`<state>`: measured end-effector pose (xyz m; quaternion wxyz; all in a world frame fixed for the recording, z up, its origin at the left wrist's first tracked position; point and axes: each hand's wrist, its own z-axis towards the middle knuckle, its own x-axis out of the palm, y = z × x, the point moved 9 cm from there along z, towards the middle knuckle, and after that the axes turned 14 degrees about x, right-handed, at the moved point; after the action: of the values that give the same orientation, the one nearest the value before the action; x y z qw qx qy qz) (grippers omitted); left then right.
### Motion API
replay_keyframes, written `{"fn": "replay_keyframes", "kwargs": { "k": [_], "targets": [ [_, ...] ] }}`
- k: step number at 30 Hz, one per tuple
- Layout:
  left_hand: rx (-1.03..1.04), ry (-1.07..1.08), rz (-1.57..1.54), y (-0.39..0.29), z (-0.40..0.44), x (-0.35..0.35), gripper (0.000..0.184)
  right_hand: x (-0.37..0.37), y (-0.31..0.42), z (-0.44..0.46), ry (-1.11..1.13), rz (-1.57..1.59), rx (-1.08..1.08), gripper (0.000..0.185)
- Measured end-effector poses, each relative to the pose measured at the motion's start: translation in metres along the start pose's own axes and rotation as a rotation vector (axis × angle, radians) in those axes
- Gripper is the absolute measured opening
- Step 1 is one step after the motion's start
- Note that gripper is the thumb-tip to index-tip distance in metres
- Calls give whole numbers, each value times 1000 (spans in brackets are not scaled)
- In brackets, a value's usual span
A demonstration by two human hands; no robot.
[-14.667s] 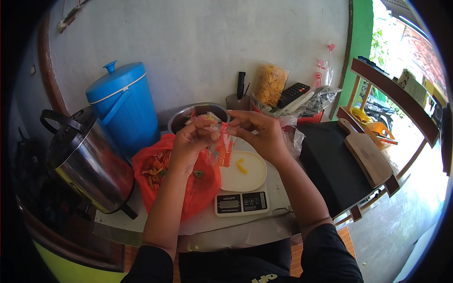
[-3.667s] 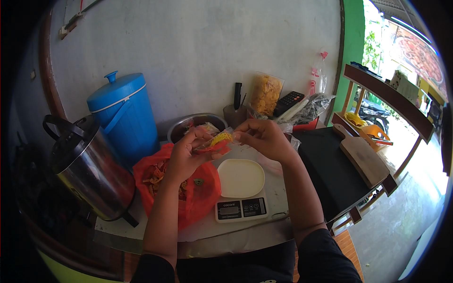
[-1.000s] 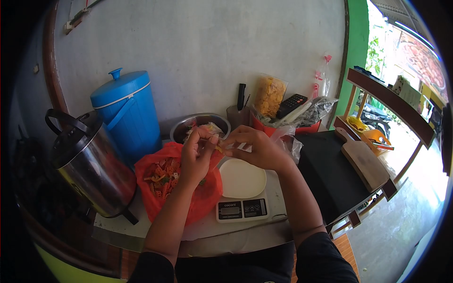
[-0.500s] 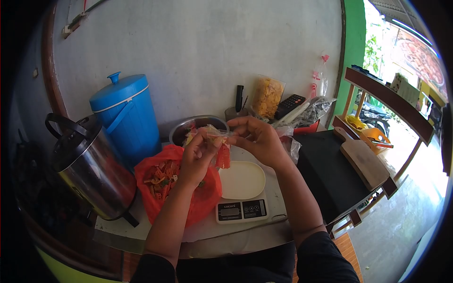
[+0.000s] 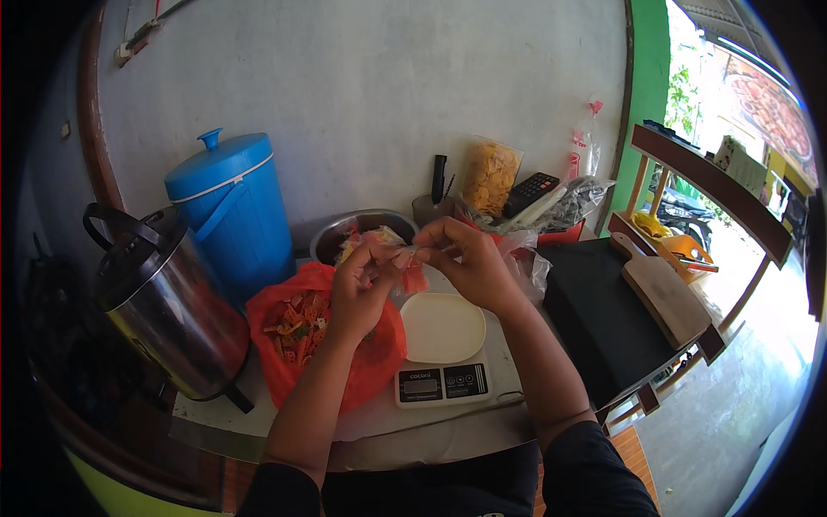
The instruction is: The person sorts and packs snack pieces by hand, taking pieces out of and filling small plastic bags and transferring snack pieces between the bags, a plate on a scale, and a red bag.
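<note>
My left hand (image 5: 362,286) and my right hand (image 5: 469,265) meet above a white kitchen scale (image 5: 444,404). Both pinch the top of a small clear plastic bag (image 5: 415,279) with reddish contents, which hangs between them. Below it lies the scale's cream oval tray (image 5: 444,329), with nothing on it. Left of the scale, beside my left forearm, stands an open red plastic bag (image 5: 379,375) holding red and orange chip-like pieces (image 5: 297,324). Behind my hands a metal bowl (image 5: 324,244) contains colourful packets or pieces, partly hidden by my fingers.
A blue lidded jug (image 5: 234,215) and a steel pot (image 5: 168,302) stand at left. Toward the back right are a tub of yellow chips (image 5: 491,178), a calculator (image 5: 530,194) and crumpled clear plastic (image 5: 577,202). A wooden board (image 5: 659,289) rests on a black surface (image 5: 594,302).
My fingertips have drawn closer together at the top of the small bag, and my right hand has shifted slightly. The bag stays held above the tray.
</note>
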<state>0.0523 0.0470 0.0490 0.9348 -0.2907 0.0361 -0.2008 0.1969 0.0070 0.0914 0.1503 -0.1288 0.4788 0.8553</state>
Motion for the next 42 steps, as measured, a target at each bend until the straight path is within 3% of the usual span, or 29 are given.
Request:
{"fn": "replay_keyframes", "kwargs": {
  "k": [7, 15, 22, 28, 30, 36, 42],
  "targets": [
    [77, 43, 276, -17, 3, -1, 12, 4, 9, -4, 16, -174, -48, 16],
    [255, 142, 536, -38, 6, 12, 10, 3, 9, -4, -13, -129, -111, 12],
    [224, 233, 498, -33, 7, 11, 12, 14, -27, 4, 213, 108, 185, 14],
    [192, 224, 456, -32, 7, 9, 13, 28, -36, 4, 389, 383, 264, 19],
    [147, 215, 409, -30, 7, 6, 14, 26, -35, 5, 348, 389, 279, 19],
    [-136, -87, -69, -3, 5, -8, 15, 3, -21, 7, 75, 326, 165, 23],
    [-115, -12, -50, 1, 2, -10, 14, -5, -13, 3, 21, 285, 157, 22]
  ]
}}
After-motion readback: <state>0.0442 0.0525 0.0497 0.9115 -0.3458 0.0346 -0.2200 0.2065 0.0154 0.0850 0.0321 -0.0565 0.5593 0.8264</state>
